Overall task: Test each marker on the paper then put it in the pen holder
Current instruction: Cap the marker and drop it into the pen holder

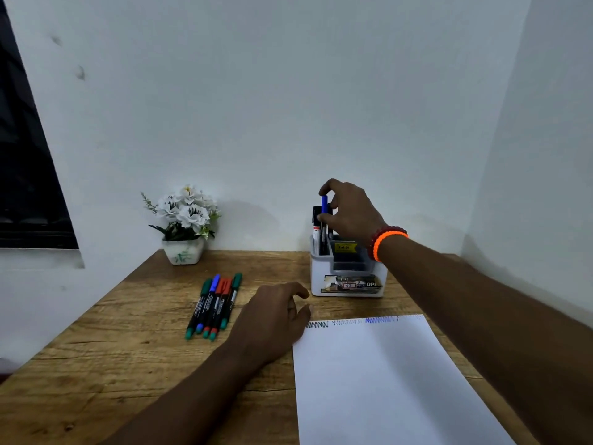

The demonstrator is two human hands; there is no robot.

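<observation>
L hand (272,319) flat, fingers relaxed | R hand (349,213) raised, fingers pinching

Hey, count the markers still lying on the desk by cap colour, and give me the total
Markers lying in the row on the desk, by cap colour:
Green: 2
Blue: 1
Red: 2
Total: 5
Not counted: the blue marker that the right hand holds at the pen holder.

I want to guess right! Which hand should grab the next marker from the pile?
Probably the left hand: it rests on the table right beside the loose markers. The right hand is far off, holding the blue marker at the pen holder.
</observation>
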